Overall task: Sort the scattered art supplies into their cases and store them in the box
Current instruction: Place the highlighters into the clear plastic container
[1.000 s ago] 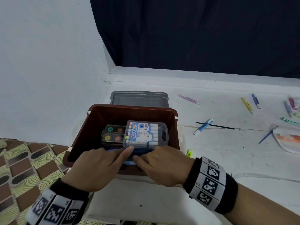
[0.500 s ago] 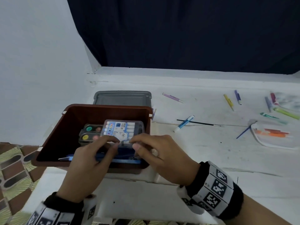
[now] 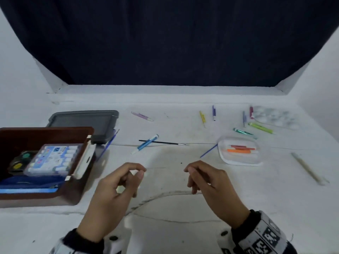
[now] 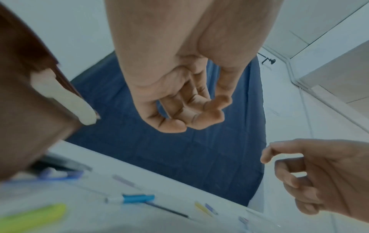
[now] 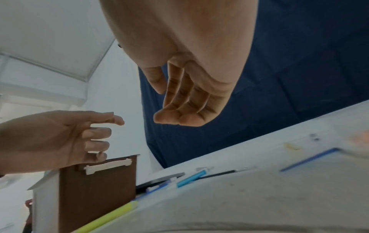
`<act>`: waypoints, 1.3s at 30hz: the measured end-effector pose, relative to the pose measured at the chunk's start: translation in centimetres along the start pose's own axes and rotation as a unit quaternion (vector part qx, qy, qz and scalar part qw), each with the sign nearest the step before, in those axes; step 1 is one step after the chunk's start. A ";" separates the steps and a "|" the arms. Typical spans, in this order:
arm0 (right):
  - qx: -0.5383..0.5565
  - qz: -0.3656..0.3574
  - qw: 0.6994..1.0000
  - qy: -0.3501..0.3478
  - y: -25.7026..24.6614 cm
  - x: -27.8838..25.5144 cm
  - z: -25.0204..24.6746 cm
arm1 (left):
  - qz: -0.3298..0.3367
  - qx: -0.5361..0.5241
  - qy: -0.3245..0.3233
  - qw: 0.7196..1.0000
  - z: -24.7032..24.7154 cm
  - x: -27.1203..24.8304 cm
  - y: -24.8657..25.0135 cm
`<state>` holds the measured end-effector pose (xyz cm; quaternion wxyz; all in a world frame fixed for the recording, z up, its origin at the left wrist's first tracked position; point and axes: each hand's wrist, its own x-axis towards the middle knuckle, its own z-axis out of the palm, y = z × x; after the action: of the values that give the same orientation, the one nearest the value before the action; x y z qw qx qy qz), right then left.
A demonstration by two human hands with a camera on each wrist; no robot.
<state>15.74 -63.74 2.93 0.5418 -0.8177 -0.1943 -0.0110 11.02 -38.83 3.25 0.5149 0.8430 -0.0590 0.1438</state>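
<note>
Both hands have come off the pen case (image 3: 53,158) and out of the box (image 3: 45,132), so that case is stowed, lying flat inside beside the paint palette (image 3: 19,161). Left hand (image 3: 111,195) and right hand (image 3: 211,187) now hover over the counter (image 3: 165,235), fingers loosely curled, each grip released and empty. Loose pens, like the blue one (image 3: 145,143), and an open tray (image 3: 240,162) of markers wait ahead; they look next.
</note>
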 end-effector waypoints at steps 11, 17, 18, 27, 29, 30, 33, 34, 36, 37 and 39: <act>-0.106 0.089 0.965 0.224 7.4 0.5 -12.9 | -0.153 -0.075 -0.201 0.965 11.8 6.3 1.3; -0.127 0.209 0.940 0.239 13.4 3.0 -18.1 | -0.240 -0.155 -0.250 0.925 17.5 12.3 1.4; -0.116 0.235 0.937 0.231 14.3 3.4 -18.7 | -0.252 -0.168 -0.250 0.920 18.4 13.2 1.5; -0.028 0.316 0.944 0.089 16.3 6.7 -22.0 | -0.295 -0.189 -0.235 0.907 23.7 15.9 2.1; -0.056 0.290 0.954 0.051 16.1 7.0 -22.2 | -0.296 -0.175 -0.217 0.914 24.0 15.8 2.3; -0.075 0.276 0.957 0.036 16.1 7.1 -22.3 | -0.297 -0.168 -0.208 0.917 24.0 15.5 2.4; -0.079 0.251 0.965 0.006 15.5 6.8 -22.1 | -0.306 -0.160 -0.173 0.922 23.4 14.0 2.9; -0.075 0.243 0.967 -0.008 15.4 6.6 -22.0 | -0.310 -0.153 -0.160 0.924 23.1 13.4 3.2; -0.064 0.230 0.970 -0.040 15.1 6.3 -21.6 | -0.323 -0.147 -0.135 0.925 22.3 12.0 3.4; -0.053 0.224 0.971 -0.058 15.0 6.1 -21.3 | -0.328 -0.142 -0.120 0.926 21.7 11.2 3.5; -0.029 0.214 0.972 -0.092 14.5 5.8 -20.4 | -0.337 -0.126 -0.092 0.929 20.4 9.5 3.2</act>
<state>29.79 -85.05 -0.12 0.4872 -0.8532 -0.0635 0.1750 22.95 -57.88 0.15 0.6277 0.7508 0.1636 -0.1244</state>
